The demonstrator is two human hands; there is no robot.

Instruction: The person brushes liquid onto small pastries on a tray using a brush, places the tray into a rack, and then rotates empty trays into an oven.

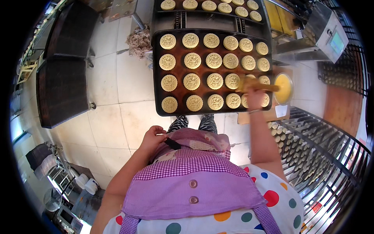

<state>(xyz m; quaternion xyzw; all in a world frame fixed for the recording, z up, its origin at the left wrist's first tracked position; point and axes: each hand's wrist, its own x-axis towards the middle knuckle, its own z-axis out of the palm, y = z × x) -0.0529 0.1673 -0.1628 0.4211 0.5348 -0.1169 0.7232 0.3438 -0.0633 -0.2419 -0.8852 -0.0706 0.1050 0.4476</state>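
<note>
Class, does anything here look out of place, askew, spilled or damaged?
Yes: a shaggy, brownish mop-like bundle just left of the baking tray, which seems odd so near food. The pastries sit in neat rows without visible spills, though the blurred right hand and brush hide some.

Tray (180,71) seen as metal, dull sheen noted. Cakes (214,61) embossed, matt. At tray's right edge, brush handle (269,86) wood-like, blurred; just beyond, liquid (283,89) smooth, glossy. Off near edge, apron (167,191) sewn of matt cloth.
</note>
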